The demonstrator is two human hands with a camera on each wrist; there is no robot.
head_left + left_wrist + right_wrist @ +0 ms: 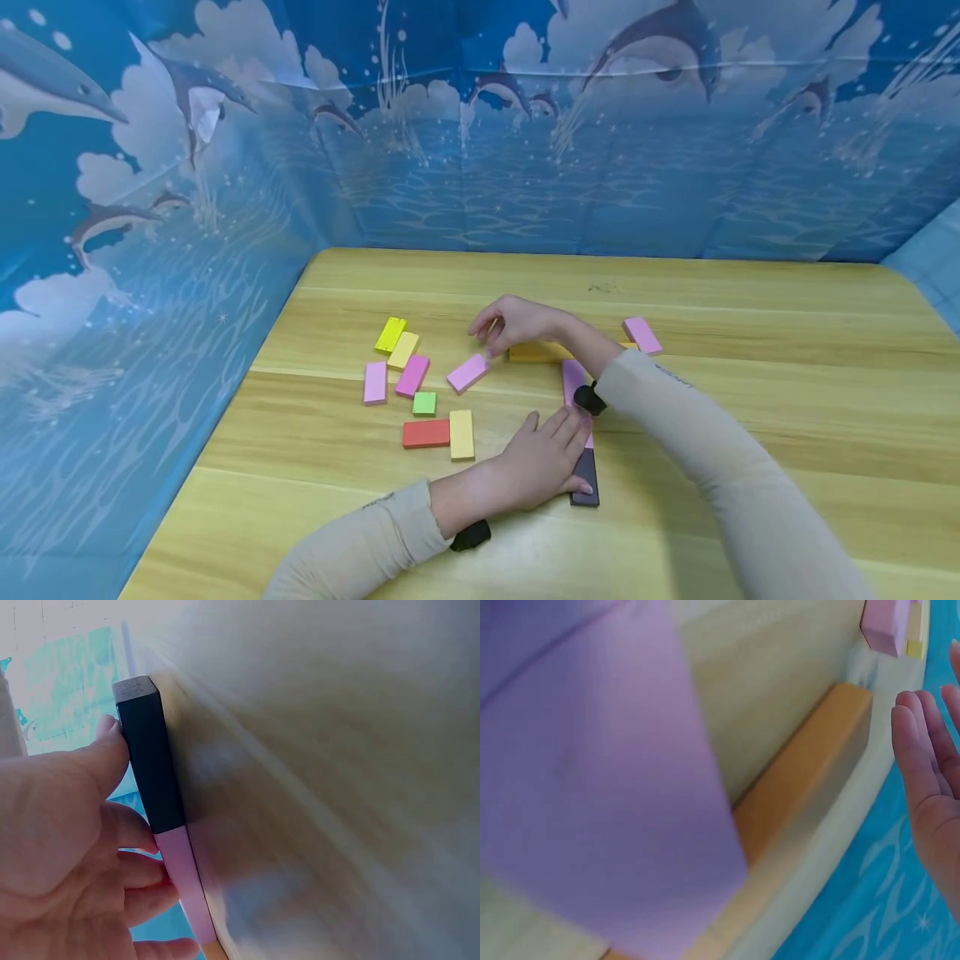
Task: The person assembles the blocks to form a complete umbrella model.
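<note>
My left hand [536,458] rests with extended, spread fingers along a line of blocks. Its thumb touches the side of a black block [587,483], and its fingers lie against a pink block [184,877]. Another pink-purple block [573,377] continues the line, partly hidden by the right wrist. It meets an orange block [536,352] lying crosswise. My right hand [517,321] hovers beyond that block's left end, fingers loosely bent and holding nothing. Just below its fingertips lies a light pink block [467,373]. In the right wrist view the orange block [810,765] is beside the hand.
Left on the wooden table [300,467] lie a yellow block [391,335], a cream block [403,351], two pink blocks [376,383], a green block [424,404], a red block [426,433] and another cream block [462,435]. A pink block [642,335] sits right of the right forearm.
</note>
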